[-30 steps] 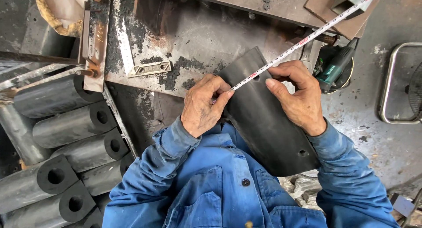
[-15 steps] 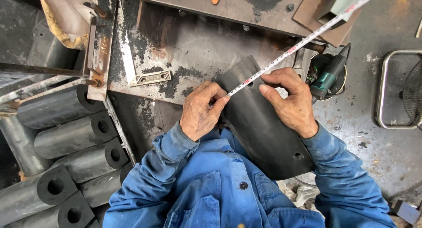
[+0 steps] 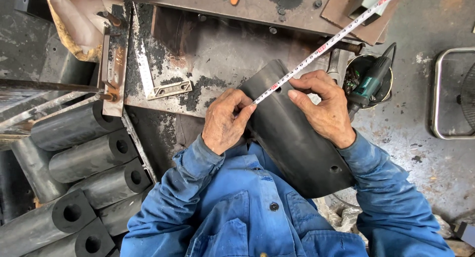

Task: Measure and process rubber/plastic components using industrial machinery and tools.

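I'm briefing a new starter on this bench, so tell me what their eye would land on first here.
First, the curved black rubber sheet at centre, across the person's lap, with a measuring tape stretched over it toward the upper right. The left hand pinches the tape's end at the sheet's left edge; the right hand presses the tape down on top. Next, the stack of black rubber cylinders at lower left.

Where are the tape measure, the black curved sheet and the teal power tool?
tape measure (image 3: 326, 44), head view, mid blade.
black curved sheet (image 3: 292, 138), head view, bare middle.
teal power tool (image 3: 368, 81), head view, its body.
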